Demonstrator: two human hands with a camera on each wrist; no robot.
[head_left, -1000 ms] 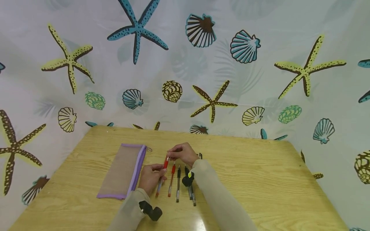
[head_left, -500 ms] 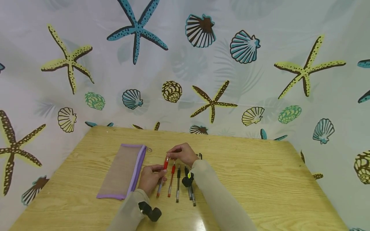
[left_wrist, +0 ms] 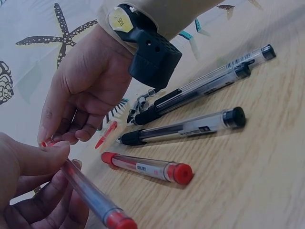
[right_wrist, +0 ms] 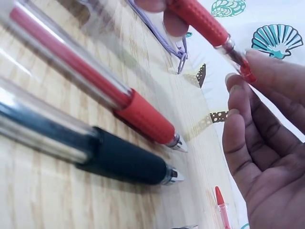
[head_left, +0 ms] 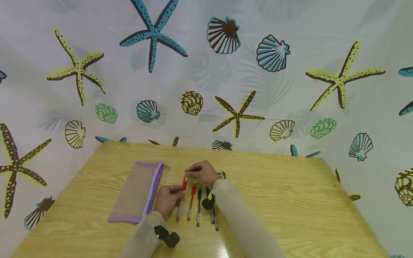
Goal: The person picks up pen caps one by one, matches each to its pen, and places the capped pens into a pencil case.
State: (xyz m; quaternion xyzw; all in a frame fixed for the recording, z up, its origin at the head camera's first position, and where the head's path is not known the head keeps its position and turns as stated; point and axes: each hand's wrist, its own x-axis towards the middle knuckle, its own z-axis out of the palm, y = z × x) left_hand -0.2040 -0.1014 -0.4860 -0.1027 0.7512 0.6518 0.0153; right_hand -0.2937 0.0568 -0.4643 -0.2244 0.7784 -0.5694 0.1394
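Note:
My left hand (head_left: 167, 200) grips a clear-barrelled gel pen (left_wrist: 90, 191) with a red grip, its tip pointing away from me. At that tip, my right hand (head_left: 204, 172) pinches a small clear pen cap with a red end (right_wrist: 247, 71) between thumb and fingertips. The cap sits over the metal point in the right wrist view. Beside the held pen lies an uncapped red pen (head_left: 192, 195). A black pen (head_left: 199, 200) lies right of it, and two more black pens (left_wrist: 205, 85) lie close together under my right forearm.
A mesh pouch with purple edging (head_left: 133, 193) lies flat on the wooden table (head_left: 290, 200) to the left. Several loose clear caps (left_wrist: 140, 102) and a red cap (left_wrist: 106, 135) lie beyond the pens. A shell-patterned cloth (head_left: 193, 71) hangs behind the table.
Both hands have shifted very slightly left with the pen and cap. The pen's rear end has swung a little to the right. The pens on the table have not moved.

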